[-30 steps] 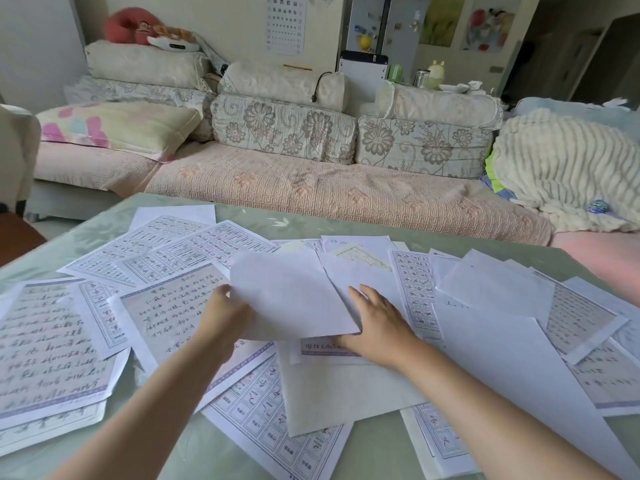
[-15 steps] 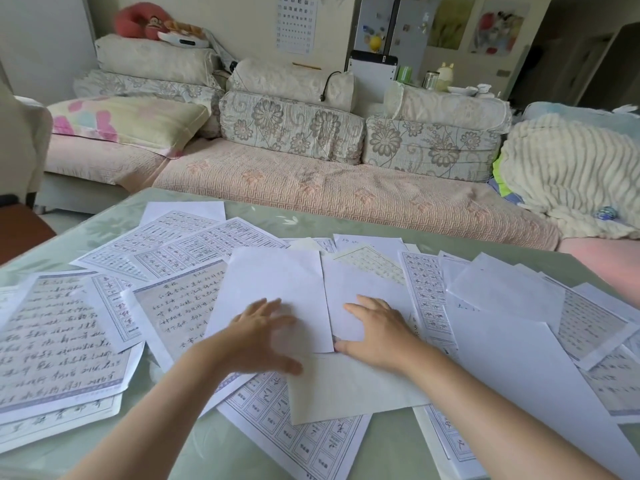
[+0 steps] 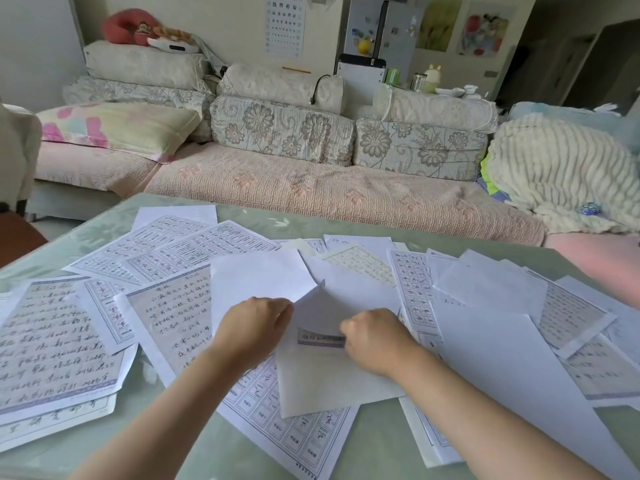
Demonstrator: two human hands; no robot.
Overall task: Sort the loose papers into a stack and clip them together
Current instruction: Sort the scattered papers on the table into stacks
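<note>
Several loose papers lie scattered and overlapping across the pale green table (image 3: 374, 441). Some are blank white, others carry handwriting or printed character grids. My left hand (image 3: 254, 329) rests on a blank white sheet (image 3: 258, 278) at the middle, fingers curled at its lower right edge. My right hand (image 3: 375, 341) pinches another blank sheet (image 3: 349, 292), whose near left corner is raised off the pile. Between the hands a printed strip of a lower page shows. A handwritten page (image 3: 52, 344) lies at the left. No clip is visible.
A long sofa (image 3: 311, 188) with floral cushions runs just beyond the table's far edge. A cream blanket (image 3: 561, 174) is heaped at its right end. A chair back (image 3: 17, 150) stands at the far left. Papers reach both side edges of the table.
My left hand laid its blank sheet down flat in the middle and now curls at its edge. My right hand went from flat on the pile to pinching and lifting a sheet's corner.
</note>
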